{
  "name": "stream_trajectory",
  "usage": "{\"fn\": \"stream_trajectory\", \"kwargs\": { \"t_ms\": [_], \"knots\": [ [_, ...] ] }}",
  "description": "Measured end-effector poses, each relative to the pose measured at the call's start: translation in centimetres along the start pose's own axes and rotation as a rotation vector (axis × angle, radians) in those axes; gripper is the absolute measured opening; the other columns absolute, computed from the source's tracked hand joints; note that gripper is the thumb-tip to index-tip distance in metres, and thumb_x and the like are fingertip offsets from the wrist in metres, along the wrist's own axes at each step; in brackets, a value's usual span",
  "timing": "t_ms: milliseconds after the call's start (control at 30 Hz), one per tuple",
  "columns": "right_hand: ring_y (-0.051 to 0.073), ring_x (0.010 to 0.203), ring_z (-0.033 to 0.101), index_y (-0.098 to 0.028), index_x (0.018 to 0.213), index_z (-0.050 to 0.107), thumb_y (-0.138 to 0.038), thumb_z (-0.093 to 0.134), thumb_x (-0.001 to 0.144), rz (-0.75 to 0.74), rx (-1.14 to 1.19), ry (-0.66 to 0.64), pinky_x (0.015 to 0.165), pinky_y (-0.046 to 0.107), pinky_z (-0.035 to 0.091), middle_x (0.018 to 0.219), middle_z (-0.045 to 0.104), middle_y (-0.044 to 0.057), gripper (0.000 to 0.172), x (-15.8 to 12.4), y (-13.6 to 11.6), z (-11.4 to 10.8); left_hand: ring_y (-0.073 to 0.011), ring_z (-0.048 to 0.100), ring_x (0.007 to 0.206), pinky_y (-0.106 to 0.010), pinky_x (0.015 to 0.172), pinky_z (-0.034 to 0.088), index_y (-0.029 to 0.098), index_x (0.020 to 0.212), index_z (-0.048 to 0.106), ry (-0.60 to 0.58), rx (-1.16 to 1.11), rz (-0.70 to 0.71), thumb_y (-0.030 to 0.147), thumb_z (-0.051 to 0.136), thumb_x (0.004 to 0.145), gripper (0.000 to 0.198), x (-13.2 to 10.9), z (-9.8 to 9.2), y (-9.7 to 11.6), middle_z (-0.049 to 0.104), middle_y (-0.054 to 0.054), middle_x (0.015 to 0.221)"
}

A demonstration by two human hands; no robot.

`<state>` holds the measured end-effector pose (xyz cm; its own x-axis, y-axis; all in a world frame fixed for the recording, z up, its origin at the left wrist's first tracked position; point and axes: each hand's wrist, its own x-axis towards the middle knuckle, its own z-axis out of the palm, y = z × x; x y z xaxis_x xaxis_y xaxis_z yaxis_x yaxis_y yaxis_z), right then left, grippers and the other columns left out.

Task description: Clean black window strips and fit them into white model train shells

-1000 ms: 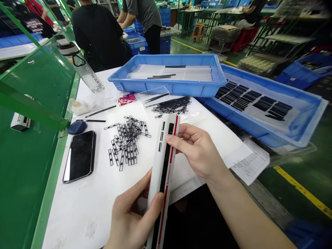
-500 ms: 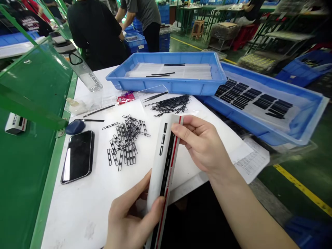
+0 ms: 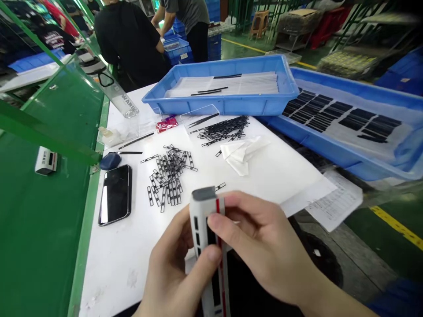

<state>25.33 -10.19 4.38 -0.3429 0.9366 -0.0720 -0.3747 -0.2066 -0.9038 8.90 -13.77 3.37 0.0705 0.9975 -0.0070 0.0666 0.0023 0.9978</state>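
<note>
A white model train car (image 3: 203, 206) with a red stripe and black windows is held upright between both hands, its grey end facing up. My left hand (image 3: 176, 268) wraps round its lower left side, thumb pressed on the window band. My right hand (image 3: 264, 242) grips the upper right edge, thumb on the black window strip near the top. Beyond the car lies a loose pile of small black window frames (image 3: 170, 174). A second heap of black frame strips (image 3: 228, 128) lies farther back. A crumpled white tissue (image 3: 241, 154) rests right of the piles.
A phone (image 3: 115, 193) and a dark blue lump (image 3: 110, 161) lie at the left. Behind them stands a clear bottle (image 3: 120, 99). Two blue trays (image 3: 224, 105) with strips fill the back and right. Another train car (image 3: 46, 160) sits beyond the green frame. Co-workers are behind.
The train car has tipped more upright and lower, so its grey end shows. Both hands have come closer together, the right one moving down. The tissue has come into clear view.
</note>
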Motion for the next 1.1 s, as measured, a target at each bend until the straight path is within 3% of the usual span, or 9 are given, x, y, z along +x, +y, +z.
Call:
{"fn": "stream_trajectory", "kwargs": {
  "t_ms": [100, 167, 267, 400, 567, 700, 800, 1000, 1100],
  "knots": [
    [0.012, 0.089, 0.072, -0.032, 0.116, 0.077, -0.035, 0.062, 0.104, 0.003, -0.039, -0.029, 0.078, 0.015, 0.060, 0.096, 0.075, 0.000, 0.019, -1.3, 0.4, 0.3, -0.0159, 0.074, 0.096, -0.023, 0.088, 0.060, 0.039, 0.119, 0.073, 0.027, 0.009, 0.026, 0.029, 0.069, 0.099, 0.023, 0.1, 0.4, 0.4, 0.077, 0.003, 0.114],
    [0.011, 0.090, 0.072, -0.033, 0.114, 0.077, -0.033, 0.061, 0.104, -0.026, -0.064, -0.037, 0.080, 0.015, 0.060, 0.100, 0.075, -0.001, 0.020, -1.6, 0.4, 0.2, -0.0158, 0.073, 0.100, -0.023, 0.091, 0.059, 0.039, 0.123, 0.072, 0.007, -0.005, 0.038, 0.029, 0.066, 0.101, 0.025, -0.1, 0.6, 0.3, 0.076, 0.003, 0.119],
    [0.011, 0.082, 0.069, -0.031, 0.107, 0.079, -0.032, 0.060, 0.104, -0.049, -0.096, -0.061, 0.072, 0.016, 0.058, 0.094, 0.073, 0.000, 0.019, -1.8, 0.2, 0.0, -0.0175, 0.070, 0.111, -0.026, 0.100, 0.055, 0.039, 0.133, 0.068, -0.006, -0.020, 0.075, 0.030, 0.060, 0.104, 0.031, -0.8, 0.8, 0.3, 0.074, 0.001, 0.126],
    [0.012, 0.070, 0.063, -0.026, 0.100, 0.078, -0.034, 0.059, 0.104, -0.031, -0.158, -0.093, 0.062, 0.019, 0.054, 0.079, 0.066, 0.001, 0.021, -2.0, -0.1, -0.1, -0.0191, 0.071, 0.102, -0.026, 0.086, 0.058, 0.032, 0.128, 0.071, 0.026, -0.035, 0.067, 0.033, 0.056, 0.106, 0.026, -1.1, 1.2, 0.7, 0.076, -0.003, 0.116],
    [0.014, 0.091, 0.069, -0.030, 0.123, 0.071, -0.030, 0.061, 0.103, 0.035, -0.179, -0.106, 0.081, 0.022, 0.059, 0.102, 0.072, 0.001, 0.022, -1.4, 0.0, -0.2, -0.0188, 0.072, 0.090, -0.025, 0.076, 0.057, 0.022, 0.110, 0.075, 0.182, -0.077, -0.089, 0.041, 0.064, 0.102, 0.023, 0.4, 1.4, 0.9, 0.077, -0.005, 0.101],
    [0.010, 0.072, 0.059, -0.024, 0.103, 0.071, -0.032, 0.066, 0.100, 0.174, -0.193, -0.178, 0.064, 0.019, 0.050, 0.080, 0.064, -0.003, 0.010, -1.3, 0.5, -0.7, -0.0231, 0.076, 0.101, -0.029, 0.082, 0.063, 0.023, 0.112, 0.076, 0.285, -0.046, -0.065, 0.042, 0.071, 0.097, 0.025, 1.5, 1.4, 1.5, 0.078, -0.006, 0.116],
    [0.007, 0.059, 0.045, -0.018, 0.084, 0.065, -0.035, 0.068, 0.098, 0.228, -0.202, -0.189, 0.051, 0.019, 0.037, 0.067, 0.051, -0.006, 0.023, -1.5, 0.6, -0.8, -0.0219, 0.078, 0.099, -0.026, 0.079, 0.065, 0.024, 0.110, 0.077, 0.302, 0.030, -0.021, 0.040, 0.073, 0.096, 0.021, 1.6, 1.3, 2.4, 0.080, -0.004, 0.112],
    [0.009, 0.069, 0.052, -0.018, 0.093, 0.067, -0.028, 0.069, 0.097, 0.182, -0.148, -0.271, 0.062, 0.020, 0.043, 0.078, 0.059, -0.004, 0.011, -1.2, 0.1, -0.8, -0.0234, 0.079, 0.092, -0.031, 0.077, 0.068, 0.023, 0.107, 0.078, 0.476, 0.096, 0.100, 0.041, 0.076, 0.093, 0.023, 2.0, 1.7, 4.1, 0.080, -0.005, 0.106],
    [0.008, 0.060, 0.045, -0.019, 0.085, 0.061, -0.032, 0.065, 0.099, 0.188, -0.194, -0.279, 0.053, 0.019, 0.036, 0.068, 0.050, -0.005, 0.020, -1.4, 0.0, -0.9, -0.0245, 0.079, 0.092, -0.031, 0.074, 0.069, 0.023, 0.104, 0.078, 0.556, 0.096, 0.143, 0.040, 0.075, 0.094, 0.020, 2.5, 2.1, 4.7, 0.079, -0.005, 0.107]
  ]
}}
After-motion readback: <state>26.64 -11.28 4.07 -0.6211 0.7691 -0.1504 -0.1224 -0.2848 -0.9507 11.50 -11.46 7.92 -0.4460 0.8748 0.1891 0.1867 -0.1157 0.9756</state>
